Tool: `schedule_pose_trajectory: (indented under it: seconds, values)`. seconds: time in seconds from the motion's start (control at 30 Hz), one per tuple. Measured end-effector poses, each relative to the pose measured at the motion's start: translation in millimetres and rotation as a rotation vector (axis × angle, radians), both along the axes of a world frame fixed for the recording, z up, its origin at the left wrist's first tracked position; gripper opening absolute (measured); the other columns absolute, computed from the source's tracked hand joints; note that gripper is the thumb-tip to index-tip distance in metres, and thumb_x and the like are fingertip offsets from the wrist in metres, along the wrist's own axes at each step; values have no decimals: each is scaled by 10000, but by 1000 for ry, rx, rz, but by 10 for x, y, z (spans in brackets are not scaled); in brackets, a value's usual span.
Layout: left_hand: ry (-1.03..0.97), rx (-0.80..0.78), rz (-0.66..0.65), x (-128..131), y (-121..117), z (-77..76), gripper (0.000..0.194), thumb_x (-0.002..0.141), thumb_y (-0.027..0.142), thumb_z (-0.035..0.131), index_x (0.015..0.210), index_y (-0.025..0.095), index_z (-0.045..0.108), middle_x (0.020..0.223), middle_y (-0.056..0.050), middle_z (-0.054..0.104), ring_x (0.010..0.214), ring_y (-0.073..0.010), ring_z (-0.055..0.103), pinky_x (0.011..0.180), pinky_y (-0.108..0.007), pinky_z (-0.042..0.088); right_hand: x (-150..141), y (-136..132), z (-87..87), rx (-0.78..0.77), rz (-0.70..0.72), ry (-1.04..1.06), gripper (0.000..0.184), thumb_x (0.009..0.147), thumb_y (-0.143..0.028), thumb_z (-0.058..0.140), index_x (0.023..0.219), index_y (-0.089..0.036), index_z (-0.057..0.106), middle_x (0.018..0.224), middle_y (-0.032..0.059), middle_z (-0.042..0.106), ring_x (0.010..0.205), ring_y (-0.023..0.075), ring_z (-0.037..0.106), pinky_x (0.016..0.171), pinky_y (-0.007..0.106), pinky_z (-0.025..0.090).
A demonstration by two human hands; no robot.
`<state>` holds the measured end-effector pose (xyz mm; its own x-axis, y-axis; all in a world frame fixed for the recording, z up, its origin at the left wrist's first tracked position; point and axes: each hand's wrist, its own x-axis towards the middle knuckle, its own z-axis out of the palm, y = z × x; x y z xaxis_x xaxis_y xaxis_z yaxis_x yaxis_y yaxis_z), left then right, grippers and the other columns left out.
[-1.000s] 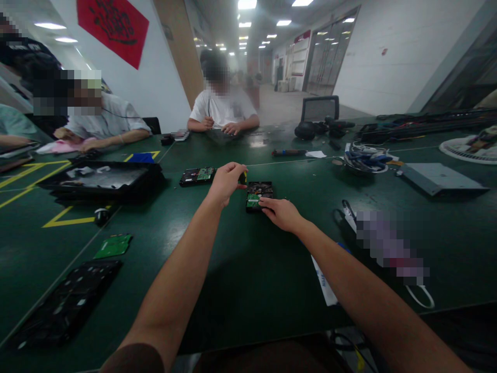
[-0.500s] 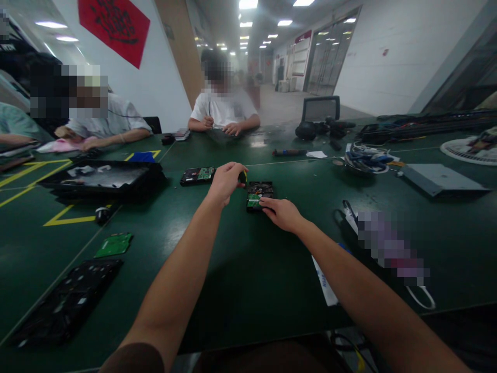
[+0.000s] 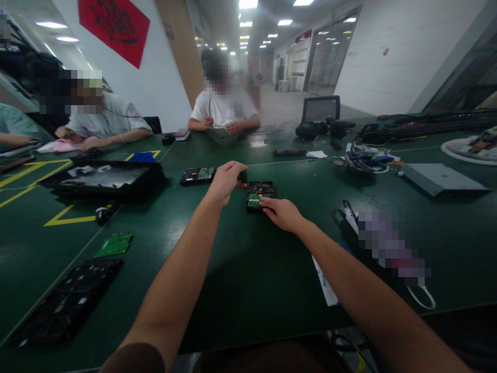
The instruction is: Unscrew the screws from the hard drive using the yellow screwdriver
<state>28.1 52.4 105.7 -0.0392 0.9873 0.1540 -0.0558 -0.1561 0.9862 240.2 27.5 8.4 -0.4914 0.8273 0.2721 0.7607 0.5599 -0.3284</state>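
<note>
I have one black drive [image 3: 266, 187] lying flat on the green desk [image 3: 233, 274] in front of me, with one green board showing at its near end. My left hand [image 3: 227, 181] is just beside its far left corner, its grip closed around one small dark item [image 3: 243, 178] with a reddish part, too small to name. My right hand [image 3: 285, 213] has its fingertips on the drive's near right side; I cannot tell whether that grip pinches it or only rests there.

Left of my hands I count one second drive [image 3: 197, 176], one loose green circuit board [image 3: 114, 245] and one larger black casing [image 3: 68, 301]. To the right are one bowl of cables [image 3: 367, 159] and one grey metal box [image 3: 444, 178]. One person [image 3: 225, 111] in white sits opposite.
</note>
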Motion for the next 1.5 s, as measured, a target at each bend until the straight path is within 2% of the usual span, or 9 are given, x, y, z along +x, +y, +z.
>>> schedule_pose_trajectory:
  seconds: [0.13, 0.23, 0.37, 0.6, 0.8, 1.0, 1.23, 1.43, 1.5]
  values:
    - [-104, -78, -160, 11, -16, 1, 197, 770, 321, 674, 870, 153, 690, 861, -101, 690, 834, -212, 664, 612, -300, 571, -2, 2, -1, -2, 2, 5, 363, 1020, -366, 545, 1362, -327, 659, 1472, -13, 614, 1266, 251, 651, 1076, 437, 530]
    - [-112, -63, -102, 16, 0, -14, 181, 762, 314, 671, 821, 144, 689, 833, -98, 672, 809, -211, 651, 620, -316, 579, -1, 9, -5, 4, 4, -1, 361, 1016, -353, 550, 1358, -319, 661, 1467, -9, 618, 1263, 249, 653, 1077, 434, 529]
    - [24, 25, 52, 9, 4, -7, 189, 768, 313, 661, 774, 137, 730, 833, -92, 645, 795, -187, 606, 576, -265, 545, 0, 9, -5, 17, 11, -8, 360, 1020, -347, 541, 1354, -295, 665, 1470, 5, 616, 1261, 256, 654, 1066, 445, 534]
    - [-131, -110, -133, 30, -8, 0, 179, 783, 308, 685, 859, 145, 690, 871, -119, 705, 829, -216, 675, 639, -317, 582, 3, -4, 5, 18, 4, 0, 355, 1021, -353, 542, 1353, -317, 664, 1468, -3, 616, 1263, 262, 653, 1077, 461, 527]
    - [-50, -30, -12, -9, 24, -30, 185, 772, 317, 669, 807, 144, 724, 851, -101, 669, 803, -191, 629, 586, -262, 547, 0, -1, 9, 3, 14, 4, 363, 1020, -352, 542, 1357, -307, 667, 1471, 5, 614, 1263, 265, 652, 1070, 464, 533]
    - [-128, -129, -138, 31, -23, 14, 180, 789, 304, 678, 867, 142, 687, 853, -126, 699, 819, -221, 676, 654, -331, 580, -2, -2, 11, 10, 11, 4, 359, 1017, -351, 548, 1354, -317, 668, 1476, -7, 608, 1279, 261, 642, 1085, 459, 526]
    - [11, 10, 76, 2, 28, -31, 174, 757, 318, 676, 766, 152, 727, 889, -103, 674, 819, -189, 620, 569, -241, 524, 1, 4, -5, 10, 17, 2, 357, 1018, -340, 544, 1351, -314, 670, 1485, -7, 599, 1277, 258, 644, 1083, 456, 526]
    - [-126, -97, -125, 13, -6, -5, 194, 764, 315, 683, 854, 143, 691, 861, -107, 693, 825, -209, 666, 622, -300, 573, 1, 9, -28, 23, -2, 4, 346, 1016, -352, 553, 1341, -335, 672, 1476, -20, 608, 1261, 250, 656, 1070, 435, 536]
    - [-165, -118, -122, 22, 2, -10, 164, 772, 301, 674, 836, 151, 667, 863, -106, 692, 825, -207, 666, 648, -314, 584, 3, 14, -30, 26, 2, 3, 345, 1017, -355, 549, 1338, -333, 674, 1479, -22, 604, 1268, 253, 650, 1076, 437, 531]
